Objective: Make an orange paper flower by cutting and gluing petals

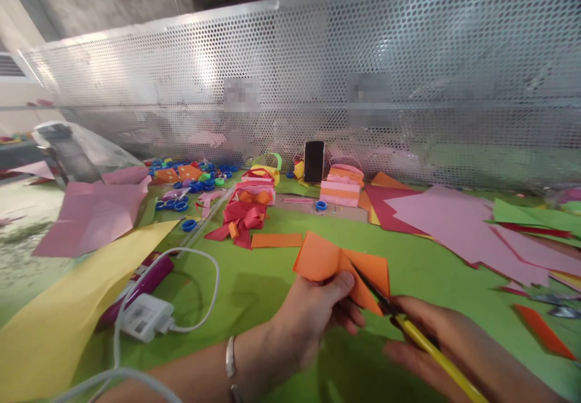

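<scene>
My left hand [313, 312] pinches a folded piece of orange paper [318, 258] between thumb and fingers, above the green tabletop. In my right hand [436, 336] is a pair of scissors with a yellow handle [426, 344]. Their dark blades lie against the orange paper, with paper on both sides of them. How my right fingers sit in the handle is partly hidden. Just beyond my left hand, a flat orange strip [276, 241] lies on the table, beside a heap of red paper pieces [242, 216].
Small paper bags [342, 185] and a phone [314, 161] stand before the perforated metal panel [308, 46]. Pink sheets [454, 221] lie right; a yellow sheet [82, 300], white charger [147, 317] with cable and purple object [149, 279] lie left. Blue rings [188, 226] are scattered behind.
</scene>
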`<action>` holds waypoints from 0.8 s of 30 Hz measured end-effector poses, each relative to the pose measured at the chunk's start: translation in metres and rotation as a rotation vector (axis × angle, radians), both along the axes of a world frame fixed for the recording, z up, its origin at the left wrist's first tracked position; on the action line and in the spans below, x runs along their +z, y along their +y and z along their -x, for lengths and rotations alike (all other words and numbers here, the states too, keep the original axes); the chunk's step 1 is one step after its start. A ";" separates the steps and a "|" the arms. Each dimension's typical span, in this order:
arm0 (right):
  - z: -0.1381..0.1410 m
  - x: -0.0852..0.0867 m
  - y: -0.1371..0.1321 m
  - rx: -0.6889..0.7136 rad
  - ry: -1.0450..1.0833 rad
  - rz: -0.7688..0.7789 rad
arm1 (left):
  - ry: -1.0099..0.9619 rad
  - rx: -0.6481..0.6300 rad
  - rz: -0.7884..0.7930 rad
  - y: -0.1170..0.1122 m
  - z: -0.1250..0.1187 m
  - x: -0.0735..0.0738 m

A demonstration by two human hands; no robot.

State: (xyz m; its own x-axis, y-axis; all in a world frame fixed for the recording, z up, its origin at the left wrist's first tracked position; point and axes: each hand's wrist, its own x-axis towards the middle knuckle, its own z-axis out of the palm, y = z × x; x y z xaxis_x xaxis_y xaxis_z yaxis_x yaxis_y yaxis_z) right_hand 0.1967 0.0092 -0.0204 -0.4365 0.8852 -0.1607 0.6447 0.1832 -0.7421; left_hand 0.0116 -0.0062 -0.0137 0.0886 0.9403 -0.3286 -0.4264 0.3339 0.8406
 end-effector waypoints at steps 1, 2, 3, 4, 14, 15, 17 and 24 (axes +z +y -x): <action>-0.004 0.001 0.002 0.011 0.005 -0.018 | 0.028 0.012 0.016 0.002 0.002 0.002; -0.008 0.002 0.004 0.012 0.024 -0.025 | 0.056 0.016 0.034 0.004 0.004 0.004; -0.011 0.004 0.005 -0.011 0.052 -0.029 | 0.081 0.008 0.051 0.006 0.006 0.006; -0.014 0.008 0.006 -0.068 0.082 -0.037 | 0.101 -0.007 0.063 0.007 0.008 0.008; -0.008 0.033 0.007 -0.212 0.418 0.103 | 0.263 -0.587 0.133 -0.012 0.009 0.024; -0.006 0.031 0.006 -0.202 0.429 0.144 | 0.266 -0.592 0.128 -0.013 0.008 0.025; -0.001 0.030 0.003 -0.213 0.447 0.179 | 0.275 -0.601 0.118 -0.014 0.007 0.024; 0.003 0.031 0.004 -0.249 0.478 0.095 | 0.230 -0.601 -0.094 -0.009 0.008 0.011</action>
State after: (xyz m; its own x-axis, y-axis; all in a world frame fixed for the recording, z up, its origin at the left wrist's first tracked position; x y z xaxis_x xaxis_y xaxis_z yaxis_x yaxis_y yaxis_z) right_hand 0.1941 0.0132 0.0101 -0.2594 0.9624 -0.0800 0.2470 -0.0140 -0.9689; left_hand 0.0035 -0.0156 -0.0025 0.5455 0.7742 -0.3210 0.0064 0.3791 0.9253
